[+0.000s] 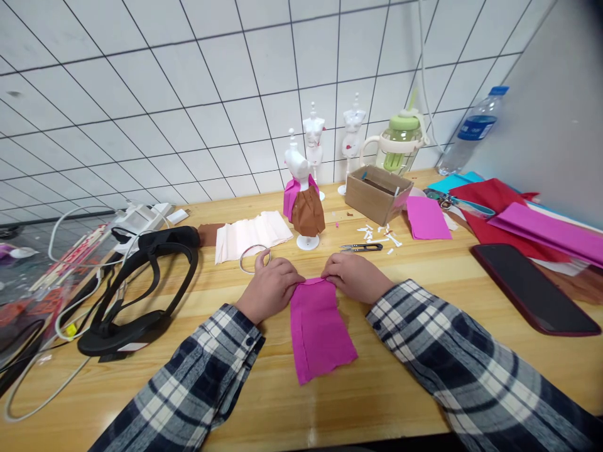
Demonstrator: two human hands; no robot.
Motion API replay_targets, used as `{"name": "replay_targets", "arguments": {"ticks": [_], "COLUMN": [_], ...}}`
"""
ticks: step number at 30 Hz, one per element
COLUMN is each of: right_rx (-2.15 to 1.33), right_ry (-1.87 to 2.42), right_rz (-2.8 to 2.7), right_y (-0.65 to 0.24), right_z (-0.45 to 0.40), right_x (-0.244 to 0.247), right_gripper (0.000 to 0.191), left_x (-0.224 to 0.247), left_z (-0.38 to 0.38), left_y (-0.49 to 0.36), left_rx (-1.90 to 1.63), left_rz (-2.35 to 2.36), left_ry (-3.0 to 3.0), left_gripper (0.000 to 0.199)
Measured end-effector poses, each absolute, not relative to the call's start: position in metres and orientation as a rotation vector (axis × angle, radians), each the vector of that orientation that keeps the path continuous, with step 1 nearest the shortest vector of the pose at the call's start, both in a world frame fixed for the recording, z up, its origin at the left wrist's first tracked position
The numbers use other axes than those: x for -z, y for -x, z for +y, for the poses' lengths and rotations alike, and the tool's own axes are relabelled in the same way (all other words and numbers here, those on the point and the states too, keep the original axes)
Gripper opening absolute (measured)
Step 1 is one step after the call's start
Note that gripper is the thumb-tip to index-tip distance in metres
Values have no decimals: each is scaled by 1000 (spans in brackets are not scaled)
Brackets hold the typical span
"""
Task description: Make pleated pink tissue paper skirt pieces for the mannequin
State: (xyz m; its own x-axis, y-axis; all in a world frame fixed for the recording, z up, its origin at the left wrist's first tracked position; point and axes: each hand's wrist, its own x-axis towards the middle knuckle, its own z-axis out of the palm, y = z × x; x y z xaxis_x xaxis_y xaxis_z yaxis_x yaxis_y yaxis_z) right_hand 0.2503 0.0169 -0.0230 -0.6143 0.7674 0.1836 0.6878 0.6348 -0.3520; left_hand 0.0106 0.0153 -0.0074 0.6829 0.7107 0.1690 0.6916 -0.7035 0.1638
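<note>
A piece of magenta crepe paper (321, 333) lies on the table in front of me, with a narrow fold along its top edge and another along its left side. My left hand (271, 285) pinches the top left corner. At the top right corner, the fingers of my right hand (358, 277) are closed on the same edge. Just beyond stands a small white mannequin (298, 164) dressed in magenta and brown paper (308, 211). Thread snips (362, 248) lie past my right hand, and a thin ring (254, 258) lies behind my left.
Pale pleated paper (254, 236) and a black head strap (141, 295) are on the left. Two bare mannequins (352, 135), a cardboard box (378, 194) and a green-lidded jug (402, 141) stand behind. White scraps (372, 235), a phone (534, 289), coloured paper (494, 194) and a bottle (473, 135) are rightward.
</note>
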Motion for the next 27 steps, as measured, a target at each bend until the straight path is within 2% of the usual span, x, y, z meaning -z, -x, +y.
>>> {"name": "replay_targets", "arguments": {"ticks": [8,21,27], "right_rx": [-251,-264,-368], "right_ry": [1133,1117,1225], "right_rz": [-2648,-2644,-2492], "right_y": [-261,-257,-247], "right_z": [11,11,11], "right_x": [17,16,22], "right_gripper": [34,31,26], "left_x": [7,10,13], "left_z": [19,23,18], "left_y": [14,4,-7], "left_rx": [-198,-410,-443], "left_rz": [1009,1361,1410], "left_ry": [-2857,-2529,-2458], "left_gripper": [32,28,14]}}
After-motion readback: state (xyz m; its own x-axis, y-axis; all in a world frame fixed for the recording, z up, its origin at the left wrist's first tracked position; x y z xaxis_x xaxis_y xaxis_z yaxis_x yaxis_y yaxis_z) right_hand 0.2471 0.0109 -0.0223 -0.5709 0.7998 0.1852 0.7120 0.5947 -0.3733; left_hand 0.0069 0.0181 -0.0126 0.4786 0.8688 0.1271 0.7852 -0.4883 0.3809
